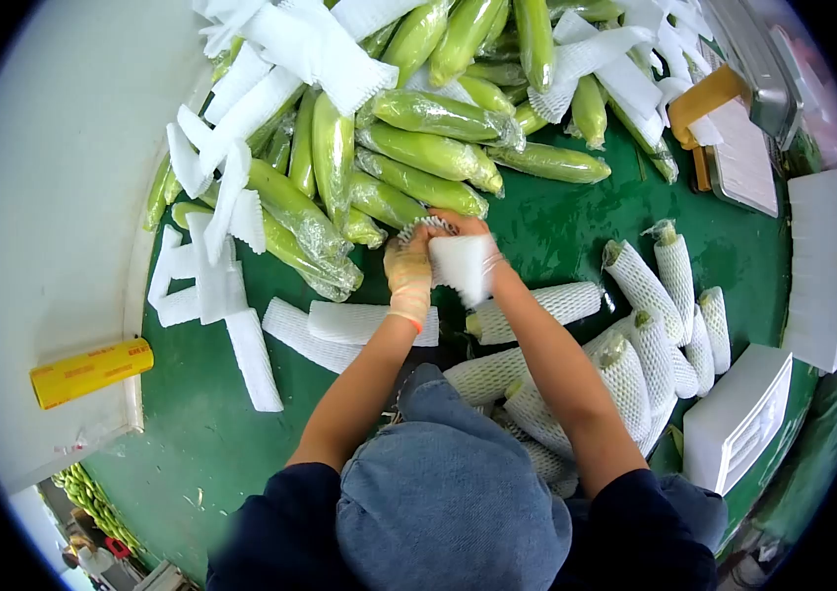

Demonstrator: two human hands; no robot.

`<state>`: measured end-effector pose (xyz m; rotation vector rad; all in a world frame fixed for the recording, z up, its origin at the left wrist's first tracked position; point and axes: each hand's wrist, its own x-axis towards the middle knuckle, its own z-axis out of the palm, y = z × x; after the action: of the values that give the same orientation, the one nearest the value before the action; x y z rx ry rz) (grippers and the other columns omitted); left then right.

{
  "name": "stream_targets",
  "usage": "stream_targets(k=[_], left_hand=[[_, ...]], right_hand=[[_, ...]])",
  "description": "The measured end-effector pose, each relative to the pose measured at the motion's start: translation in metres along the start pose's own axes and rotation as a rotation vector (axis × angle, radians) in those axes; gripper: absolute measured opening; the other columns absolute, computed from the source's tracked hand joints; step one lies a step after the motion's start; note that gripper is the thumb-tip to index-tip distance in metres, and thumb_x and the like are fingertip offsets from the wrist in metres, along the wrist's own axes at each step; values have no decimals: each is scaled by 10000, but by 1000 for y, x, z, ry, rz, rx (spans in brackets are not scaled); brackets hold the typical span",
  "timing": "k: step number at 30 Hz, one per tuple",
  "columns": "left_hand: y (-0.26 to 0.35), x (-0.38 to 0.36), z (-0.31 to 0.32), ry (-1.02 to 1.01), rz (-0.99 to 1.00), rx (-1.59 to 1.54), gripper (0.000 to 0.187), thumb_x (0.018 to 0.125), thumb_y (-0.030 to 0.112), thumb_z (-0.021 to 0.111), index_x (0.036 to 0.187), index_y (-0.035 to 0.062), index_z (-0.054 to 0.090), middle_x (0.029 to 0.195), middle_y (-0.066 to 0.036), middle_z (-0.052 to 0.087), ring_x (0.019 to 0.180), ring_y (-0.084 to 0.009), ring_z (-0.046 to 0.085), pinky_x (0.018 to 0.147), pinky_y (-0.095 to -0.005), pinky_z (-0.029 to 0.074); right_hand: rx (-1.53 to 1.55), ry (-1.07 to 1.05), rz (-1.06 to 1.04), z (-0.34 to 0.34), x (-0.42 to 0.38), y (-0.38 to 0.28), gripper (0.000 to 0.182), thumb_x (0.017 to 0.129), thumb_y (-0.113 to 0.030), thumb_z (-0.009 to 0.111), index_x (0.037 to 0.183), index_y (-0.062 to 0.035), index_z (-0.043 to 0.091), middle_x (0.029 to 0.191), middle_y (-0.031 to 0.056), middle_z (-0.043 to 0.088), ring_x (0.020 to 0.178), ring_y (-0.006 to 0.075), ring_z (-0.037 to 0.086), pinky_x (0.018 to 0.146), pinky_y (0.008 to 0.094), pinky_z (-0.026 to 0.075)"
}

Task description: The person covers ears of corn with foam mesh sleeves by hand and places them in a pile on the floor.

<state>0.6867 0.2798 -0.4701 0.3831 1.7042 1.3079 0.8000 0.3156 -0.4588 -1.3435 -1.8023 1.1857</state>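
My left hand (408,268), in a pale glove with an orange band at the wrist, is closed on one side of a white foam net sleeve (462,266). My right hand (472,229) grips the sleeve's other side, and its free end hangs below, slightly blurred. The sleeve's rim looks spread between the two hands. Just beyond them lies a pile of green, film-wrapped vegetables (423,148). Near my left forearm, flat foam sleeves (359,323) rest on the green table (201,364). Beside my right forearm are vegetables in foam nets (650,345).
More loose foam sleeves (226,177) lie over the pile. A yellow roll (93,372) is at the left edge. White foam boxes (734,419) stand at the right, with a metal scale (743,158) farther back. A blue cap (448,483) fills the lower middle.
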Motion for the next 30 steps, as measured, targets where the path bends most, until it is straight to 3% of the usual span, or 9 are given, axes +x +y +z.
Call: stream_targets(k=[7,10,11,15,17,18,22,25,30], left_hand=[[65,-88,-41,-950,-660,-934,417,894,264,536,1208,27,396,1114,-71,521,1014,-154,492,892,-286,391],[92,-135,-51,-762,-201,-328,748,809,121,595,1396,39,138,1330,-109,381,1255,-203,357,1063,-305,263],[110,-142,-46,-621,-527,-615,807,762,94,631,1393,27,132,1324,-116,397,1245,-218,381,1059,-306,274],[73,-99,-48,-597,501,450,553,823,206,637,1262,-17,386,1113,-97,559,976,-186,567,844,-289,457],[87,-83,-39,-384,-200,-236,298,830,114,619,1084,-35,572,1034,-92,613,923,-147,594,781,-271,479],[83,-77,-25,-294,-169,-383,174,817,176,656,732,30,620,730,-29,616,603,-102,548,569,-235,439],[53,-38,-26,-322,-420,-642,154,816,162,655,728,44,612,683,-44,596,575,-121,542,540,-256,433],[18,-14,-27,-239,-248,-207,198,812,172,656,682,34,599,649,-25,578,550,-111,497,524,-262,407],[-9,0,-6,-94,96,116,267,776,215,630,645,-6,553,597,-11,500,555,-120,400,522,-291,348]], right_hand=[[-153,-200,-81,-62,-56,-113,262,823,-235,586,725,7,612,581,196,528,475,306,487,500,385,409],[-49,-203,34,-77,-60,-135,275,835,-228,589,719,20,621,535,158,500,457,169,484,470,331,381],[24,-194,125,-80,-52,-135,277,837,-227,594,723,24,627,520,129,505,465,111,481,462,306,372],[440,-8,244,-60,-32,-99,250,804,-184,631,724,52,654,591,6,590,523,61,484,468,250,372],[472,-6,323,-50,-31,-87,241,794,-163,631,726,67,655,624,21,602,540,72,501,483,242,385],[502,44,363,-40,-30,-78,240,794,-158,629,730,73,653,633,29,605,542,77,507,486,242,389],[504,196,467,-1,-18,-30,307,710,-202,612,632,92,570,514,104,509,498,139,455,492,313,388],[104,190,607,11,-28,2,332,719,-276,608,727,54,645,731,257,618,698,334,641,662,374,486],[228,92,665,15,-37,12,620,752,-405,639,1106,96,545,1027,198,633,868,252,615,712,340,489]])
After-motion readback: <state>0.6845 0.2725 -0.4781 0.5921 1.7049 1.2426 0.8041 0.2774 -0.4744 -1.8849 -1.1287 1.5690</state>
